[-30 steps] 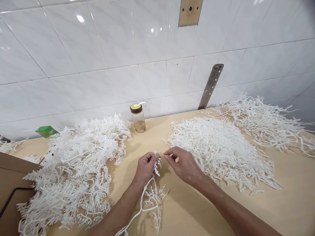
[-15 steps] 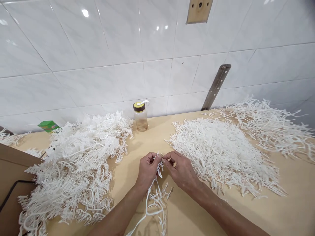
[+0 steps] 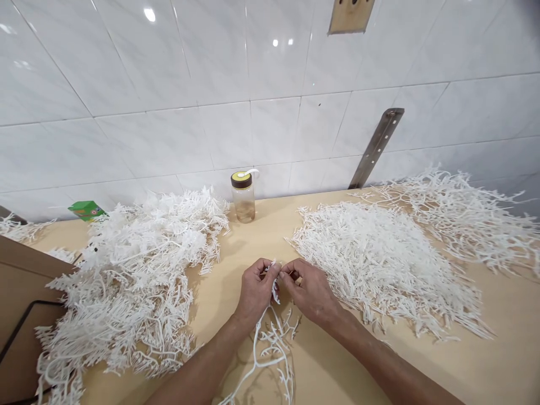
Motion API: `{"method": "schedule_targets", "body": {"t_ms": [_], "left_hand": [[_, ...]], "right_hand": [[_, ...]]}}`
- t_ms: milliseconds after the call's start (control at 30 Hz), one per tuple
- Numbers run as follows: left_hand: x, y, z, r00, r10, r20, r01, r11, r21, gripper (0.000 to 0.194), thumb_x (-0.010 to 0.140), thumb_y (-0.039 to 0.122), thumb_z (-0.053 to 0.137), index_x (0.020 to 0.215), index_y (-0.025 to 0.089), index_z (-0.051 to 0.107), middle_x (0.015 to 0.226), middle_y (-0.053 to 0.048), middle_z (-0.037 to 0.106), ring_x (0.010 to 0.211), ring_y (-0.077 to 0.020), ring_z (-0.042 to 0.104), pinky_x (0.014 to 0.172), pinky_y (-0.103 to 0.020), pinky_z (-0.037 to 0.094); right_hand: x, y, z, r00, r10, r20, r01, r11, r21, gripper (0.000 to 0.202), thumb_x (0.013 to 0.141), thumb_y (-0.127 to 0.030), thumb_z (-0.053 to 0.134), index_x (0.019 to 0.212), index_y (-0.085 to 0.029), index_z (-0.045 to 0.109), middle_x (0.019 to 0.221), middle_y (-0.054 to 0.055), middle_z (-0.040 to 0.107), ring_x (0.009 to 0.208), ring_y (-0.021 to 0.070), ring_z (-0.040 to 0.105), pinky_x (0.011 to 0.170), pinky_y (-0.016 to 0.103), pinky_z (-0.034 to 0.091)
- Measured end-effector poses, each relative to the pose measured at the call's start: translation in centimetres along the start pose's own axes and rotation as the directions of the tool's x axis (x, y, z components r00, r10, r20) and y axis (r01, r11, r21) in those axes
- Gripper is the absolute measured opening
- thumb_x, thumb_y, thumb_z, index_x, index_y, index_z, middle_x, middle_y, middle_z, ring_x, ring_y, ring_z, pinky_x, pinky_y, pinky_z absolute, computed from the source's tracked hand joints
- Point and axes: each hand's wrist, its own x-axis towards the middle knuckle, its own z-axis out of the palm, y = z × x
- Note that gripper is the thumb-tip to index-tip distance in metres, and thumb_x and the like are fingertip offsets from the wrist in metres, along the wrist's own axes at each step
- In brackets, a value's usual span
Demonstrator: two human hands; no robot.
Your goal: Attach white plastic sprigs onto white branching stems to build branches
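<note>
My left hand (image 3: 258,289) is closed around the upper part of a white plastic branch (image 3: 255,365), thumb pressed against the forefinger. Thin forked twigs of the branch hang below the hands, towards the near side of the table. Fingertips of my right hand (image 3: 312,289) meet in a pinch at the branch's upper end, right beside the left thumb. The exact bit between those fingertips is too small to make out. A dense pile of short white plastic sprigs (image 3: 379,253) lies just beyond and to the right of my right hand.
Leafier white plastic branches (image 3: 139,281) are heaped on the left, beside a cardboard box (image 3: 29,281) and a green packet (image 3: 86,210). A clear bottle (image 3: 243,202) stands near the tiled wall. More bare branches (image 3: 472,216) lie far right, near a metal bracket (image 3: 377,149).
Both hands stay together at the branch's top, the fingertips shifting slightly. The hanging twigs have swung a little to the right. The view has moved slightly.
</note>
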Motion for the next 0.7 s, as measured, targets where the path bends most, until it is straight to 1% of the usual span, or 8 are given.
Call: {"method": "schedule_targets", "body": {"t_ms": [100,167,267,433,500,567,633,700], "left_hand": [[0.0,-0.1,0.0,1.000,0.011,0.007,-0.011,1.000,0.023,0.041,0.077,0.058,0.066,0.071,0.019,0.057,0.047,0.006,0.050,0.038,-0.0100,0.045,0.038,-0.022,0.037],[0.1,-0.2,-0.1,0.999,0.053,-0.003,-0.053,0.997,0.062,0.039,0.079,0.056,0.065,0.070,0.018,0.058,0.052,0.005,0.051,0.045,-0.0096,0.046,0.044,-0.022,0.038],[0.1,-0.3,-0.1,0.993,0.114,-0.001,-0.113,0.983,0.148,0.036,0.082,0.051,0.062,0.069,0.018,0.057,0.059,0.003,0.053,0.054,-0.0104,0.046,0.053,-0.022,0.038],[-0.1,-0.1,0.0,0.991,0.133,0.023,-0.134,0.957,0.256,0.032,0.086,0.046,0.055,0.069,0.019,0.054,0.060,0.003,0.050,0.058,-0.0120,0.044,0.057,-0.023,0.038],[-0.2,-0.1,0.0,0.988,0.149,0.035,-0.153,0.952,0.264,0.032,0.087,0.046,0.054,0.070,0.019,0.053,0.061,0.003,0.050,0.059,-0.0125,0.044,0.058,-0.023,0.038],[-0.1,-0.1,-0.1,0.984,0.170,0.053,-0.178,0.950,0.256,0.033,0.087,0.048,0.054,0.071,0.019,0.053,0.063,0.002,0.051,0.060,-0.0127,0.045,0.058,-0.023,0.038],[0.1,-0.1,-0.5,0.981,0.189,0.040,-0.193,0.946,0.262,0.033,0.087,0.049,0.055,0.072,0.019,0.054,0.063,0.002,0.051,0.059,-0.0124,0.044,0.058,-0.023,0.037],[0.7,0.0,-1.1,0.980,0.199,-0.023,-0.185,0.942,0.279,0.034,0.086,0.048,0.057,0.070,0.019,0.054,0.059,0.004,0.047,0.057,-0.0115,0.042,0.056,-0.023,0.034]], "right_hand": [[0.0,0.2,0.3,1.000,-0.027,-0.009,0.027,0.999,-0.042,0.016,0.089,-0.025,0.051,0.077,-0.020,0.061,0.076,0.003,0.064,0.068,0.0167,0.058,0.063,0.029,0.043],[-0.1,0.2,0.4,0.999,-0.033,-0.004,0.032,0.996,-0.077,0.014,0.088,-0.023,0.050,0.075,-0.021,0.057,0.076,0.002,0.063,0.069,0.0164,0.057,0.062,0.028,0.042],[-0.3,0.0,0.7,0.999,-0.007,0.034,0.012,0.992,-0.127,0.013,0.086,-0.020,0.049,0.074,-0.021,0.052,0.076,0.002,0.060,0.067,0.0159,0.055,0.061,0.027,0.040],[-0.4,-0.4,0.8,0.995,0.009,0.102,0.005,0.990,-0.139,0.012,0.084,-0.016,0.046,0.073,-0.021,0.046,0.073,0.002,0.057,0.065,0.0162,0.053,0.060,0.029,0.040],[-0.3,-0.5,0.5,0.993,0.017,0.115,-0.007,0.996,-0.091,0.011,0.082,-0.017,0.047,0.072,-0.022,0.045,0.070,0.001,0.056,0.062,0.0161,0.054,0.058,0.029,0.041],[-0.3,-0.7,0.0,0.986,0.055,0.160,-0.059,0.998,0.023,0.011,0.082,-0.018,0.047,0.072,-0.022,0.044,0.064,-0.002,0.053,0.056,0.0148,0.054,0.055,0.028,0.042],[-0.4,-1.1,-0.5,0.960,0.095,0.262,-0.149,0.970,0.193,0.010,0.083,-0.019,0.045,0.074,-0.023,0.043,0.059,-0.005,0.050,0.047,0.0128,0.053,0.048,0.026,0.042],[-0.6,-1.5,-0.9,0.930,0.082,0.359,-0.208,0.921,0.328,0.008,0.084,-0.019,0.043,0.077,-0.023,0.044,0.060,-0.006,0.051,0.042,0.0109,0.052,0.043,0.023,0.042]]}}
